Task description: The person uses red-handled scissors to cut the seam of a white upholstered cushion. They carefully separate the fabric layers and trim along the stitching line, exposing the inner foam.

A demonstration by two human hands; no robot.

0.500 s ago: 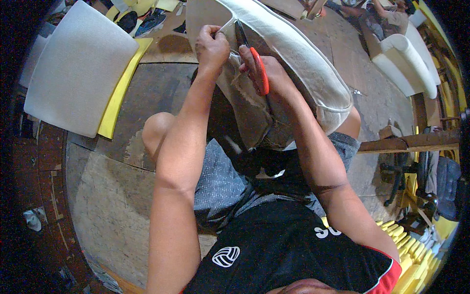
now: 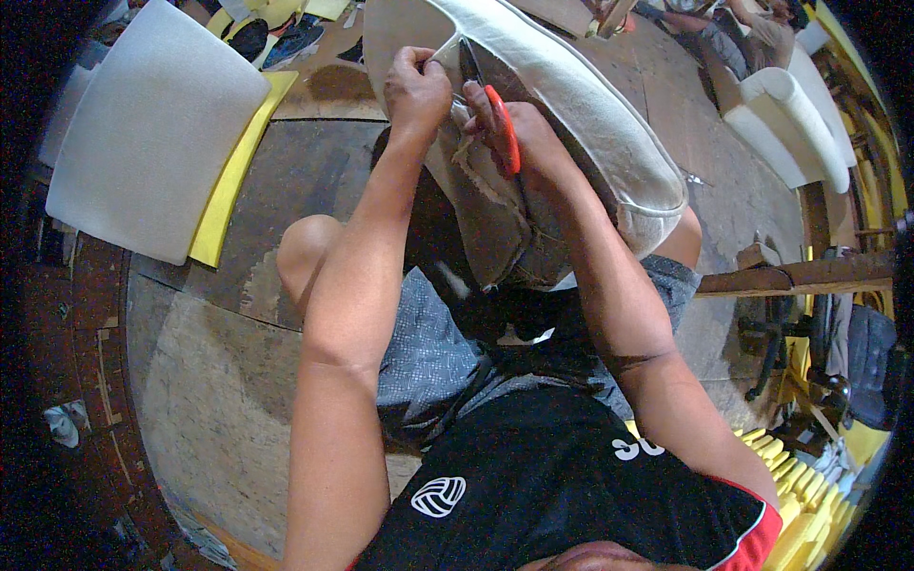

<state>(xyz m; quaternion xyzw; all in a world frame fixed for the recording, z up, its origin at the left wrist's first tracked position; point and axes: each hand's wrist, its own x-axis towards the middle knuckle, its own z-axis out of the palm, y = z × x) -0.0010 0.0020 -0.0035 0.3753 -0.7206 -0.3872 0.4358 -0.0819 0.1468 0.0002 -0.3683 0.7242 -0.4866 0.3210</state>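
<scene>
Across my knees rests an upholstered piece in cream fabric [image 2: 581,105], with a piped edge and a brown, frayed underside. My left hand [image 2: 419,90] pinches the edge of its cloth near the top. In my right hand [image 2: 519,138] is a pair of scissors [image 2: 505,128] with red-orange handles. Their dark blades point up and away from me, at the fabric just right of my left fingers. Whether the blades have cloth between them is hard to see.
At the left stands a light grey upholstered panel [image 2: 157,133] with yellow foam [image 2: 217,214] behind it. A cream armchair [image 2: 785,128] and another person [image 2: 752,43] are at the far right. A wooden beam [image 2: 800,276], an office chair [image 2: 862,357] and yellow foam pieces [image 2: 800,514] lie to the right.
The scissors and my right hand have shifted slightly up and left. My left hand keeps its pinch on the cloth, having moved only a little.
</scene>
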